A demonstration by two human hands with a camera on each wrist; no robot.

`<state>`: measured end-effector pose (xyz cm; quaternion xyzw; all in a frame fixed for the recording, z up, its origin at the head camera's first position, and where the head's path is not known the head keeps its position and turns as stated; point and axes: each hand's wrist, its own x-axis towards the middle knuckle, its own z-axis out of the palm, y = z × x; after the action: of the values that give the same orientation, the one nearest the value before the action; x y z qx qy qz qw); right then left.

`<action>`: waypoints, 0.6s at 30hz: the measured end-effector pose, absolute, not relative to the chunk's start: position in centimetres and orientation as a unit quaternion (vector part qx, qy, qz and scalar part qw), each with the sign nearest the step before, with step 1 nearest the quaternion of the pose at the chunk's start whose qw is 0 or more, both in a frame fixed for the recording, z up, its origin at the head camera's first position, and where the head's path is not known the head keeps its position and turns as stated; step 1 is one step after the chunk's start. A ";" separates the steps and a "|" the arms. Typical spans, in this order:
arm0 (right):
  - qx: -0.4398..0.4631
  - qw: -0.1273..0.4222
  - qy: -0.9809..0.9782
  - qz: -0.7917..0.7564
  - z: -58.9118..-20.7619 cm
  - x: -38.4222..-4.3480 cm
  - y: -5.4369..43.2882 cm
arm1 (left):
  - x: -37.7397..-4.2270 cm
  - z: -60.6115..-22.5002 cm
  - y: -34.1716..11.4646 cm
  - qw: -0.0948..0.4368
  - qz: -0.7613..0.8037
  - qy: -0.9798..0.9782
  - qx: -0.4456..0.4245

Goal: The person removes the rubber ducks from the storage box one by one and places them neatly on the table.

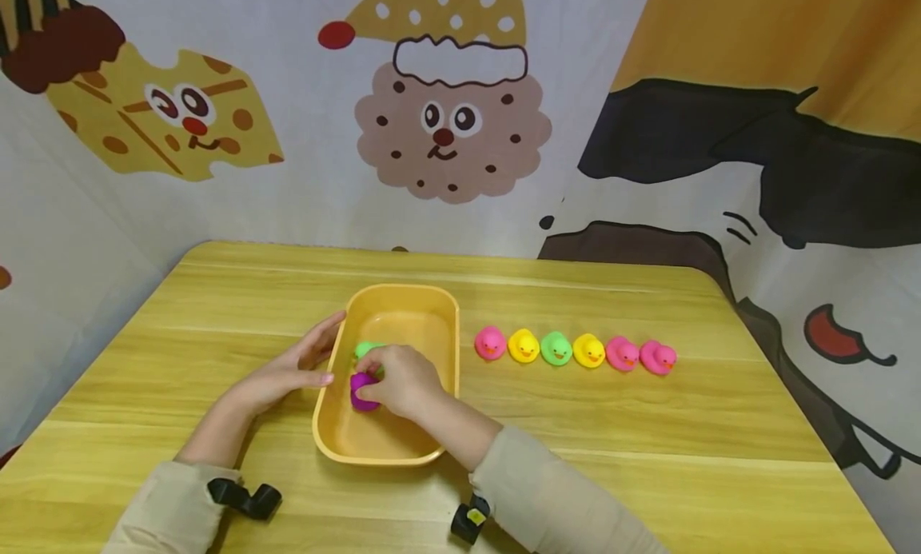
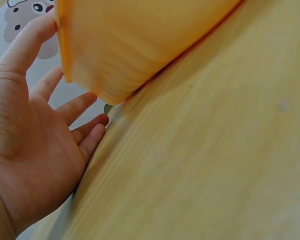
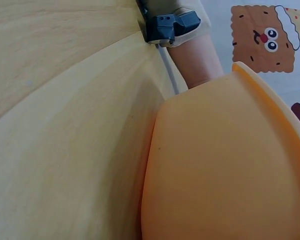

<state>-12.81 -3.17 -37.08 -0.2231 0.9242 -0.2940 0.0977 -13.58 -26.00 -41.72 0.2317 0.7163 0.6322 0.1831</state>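
My right hand (image 1: 403,382) reaches over the near right side of an orange plastic tub (image 1: 388,450), with thumb and fingers pinching a purple rubber duck (image 1: 363,394) low inside it. Just beyond that duck a green toy (image 1: 368,348) shows, partly covered by the fingers. My left hand (image 1: 291,370) is at the tub's left side, fingers spread. In the left wrist view the left hand (image 2: 40,130) has its thumb at the rim and the other fingers fairly straight alongside the tub's outer wall (image 2: 125,50). In the right wrist view the tub wall (image 3: 220,165) hides the right hand.
To the right of the tub a row of rubber ducks stands on the wooden table (image 1: 612,426): a pink duck (image 1: 491,343), a yellow duck (image 1: 524,346), a green duck (image 1: 556,348), another yellow one, then two more pink. A cartoon-printed cloth (image 1: 302,210) hangs behind the table.
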 end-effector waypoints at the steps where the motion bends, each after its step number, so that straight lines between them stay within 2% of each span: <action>1: -0.224 0.096 0.924 -0.296 -37.1 -12.8 -3.1 | -13.6 -41.7 -26.0 0.183 0.632 0.716 0.232; 18: -0.270 0.068 0.885 -0.374 -36.7 -12.6 -2.3 | -13.6 -41.7 -26.0 0.183 0.627 0.720 0.233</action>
<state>-12.65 -2.25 -36.72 -0.2702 0.8846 -0.3739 0.0685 -13.55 -25.95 -41.70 0.2327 0.7204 0.6271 0.1833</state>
